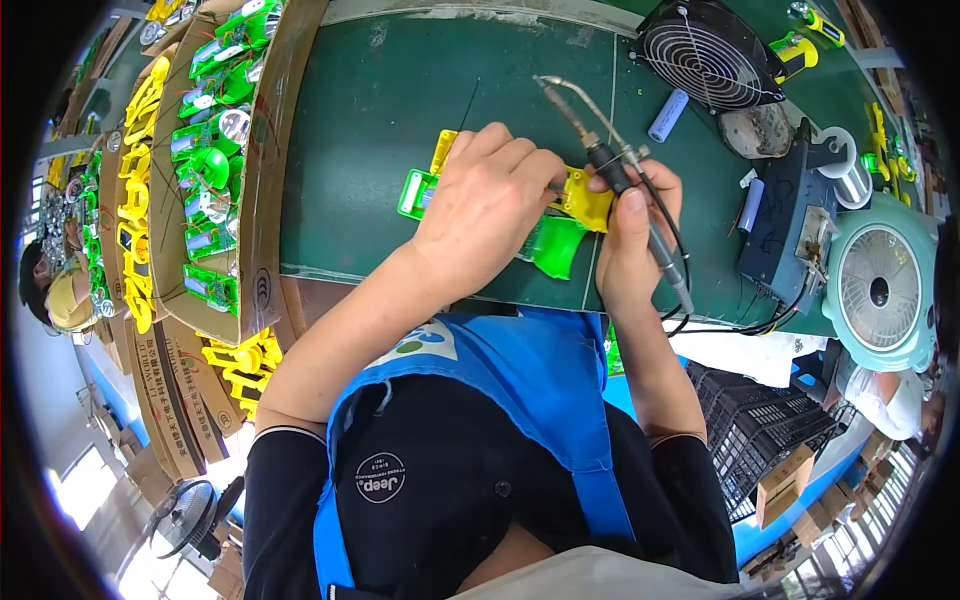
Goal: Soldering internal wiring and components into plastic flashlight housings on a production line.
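My right hand (632, 235) is wrapped round a soldering iron (607, 163) with a thin metal tube clamped along it; the tip points away over the bench. Beside those fingers lies a yellow plastic shell (585, 203), joined to or overlapping a green plastic piece (558, 247) nearer me. My left hand (487, 195) is closed, its fingertips pinched at the shell's left side; what they hold is hidden. Partly under this hand are a green housing (412, 194) and a yellow part (443, 150). A thin dark wire (470, 103) sticks up behind it.
At the left, cardboard trays (262, 180) hold several green and yellow assemblies. A black fan (705, 55), a blue battery cell (668, 116), a blue box-shaped unit (785, 215), a solder spool (853, 180) and a teal fan (880, 285) stand at the right. Black cables (745, 328) run along the bench's near edge.
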